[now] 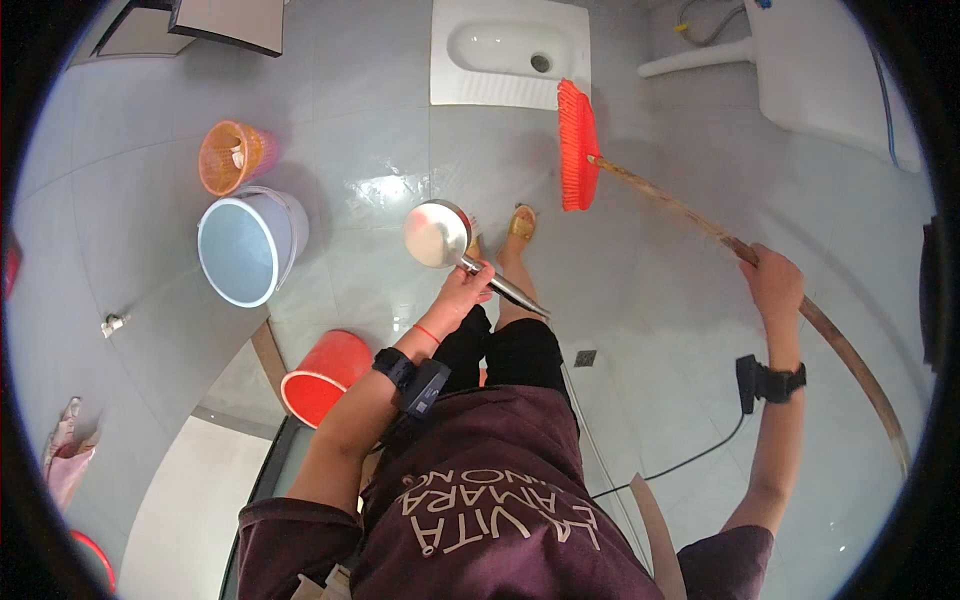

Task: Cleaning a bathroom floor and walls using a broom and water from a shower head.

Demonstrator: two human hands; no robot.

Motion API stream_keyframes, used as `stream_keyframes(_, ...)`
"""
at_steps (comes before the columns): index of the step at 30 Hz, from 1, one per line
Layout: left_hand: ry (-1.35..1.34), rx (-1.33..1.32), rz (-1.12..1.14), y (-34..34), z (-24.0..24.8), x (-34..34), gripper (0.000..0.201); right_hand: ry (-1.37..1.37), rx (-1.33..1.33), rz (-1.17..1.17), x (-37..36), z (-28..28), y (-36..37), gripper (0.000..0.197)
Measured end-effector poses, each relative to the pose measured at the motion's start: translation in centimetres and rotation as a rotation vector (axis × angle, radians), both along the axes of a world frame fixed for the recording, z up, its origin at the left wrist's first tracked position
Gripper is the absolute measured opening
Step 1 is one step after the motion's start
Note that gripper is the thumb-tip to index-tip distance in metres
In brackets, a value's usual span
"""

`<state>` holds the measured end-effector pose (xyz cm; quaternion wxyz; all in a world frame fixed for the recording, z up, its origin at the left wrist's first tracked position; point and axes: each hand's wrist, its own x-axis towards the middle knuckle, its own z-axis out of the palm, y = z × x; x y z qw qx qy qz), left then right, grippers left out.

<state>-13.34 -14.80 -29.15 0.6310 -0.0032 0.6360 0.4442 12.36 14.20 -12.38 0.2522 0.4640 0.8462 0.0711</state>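
My left hand [463, 289] is closed round the handle of a stainless-steel water ladle [437, 235], in front of my legs. Its round bowl points up and to the left, and what is in it I cannot make out. Out to the right, my right hand [775, 283] grips the long wooden handle of a red broom [578, 150]. The broom's bristle head hangs over or rests on the floor beside the squat toilet [444, 88]; contact is hard to tell.
A pale blue bucket [238, 250] and an orange wastebasket [222, 158] stand at the left wall. A red bucket [327, 378] is by my left arm. Wet patches shine on the grey tiled floor [375, 190]. A drain [585, 357] and white pipe [697, 58] lie to the right.
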Motion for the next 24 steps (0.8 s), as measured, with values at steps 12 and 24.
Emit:
stream_keyframes(12, -0.027, 0.035, 0.021, 0.2, 0.6, 0.0, 0.035, -0.02, -0.036, -0.219, 4.9, 3.8, -0.5, 0.026)
stream_keyframes(24, 0.015, 0.008, 0.088, -0.2, 2.4, -0.2, 0.041, -0.09, -0.269, -0.378, 10.6, -8.4, -3.6, 0.024)
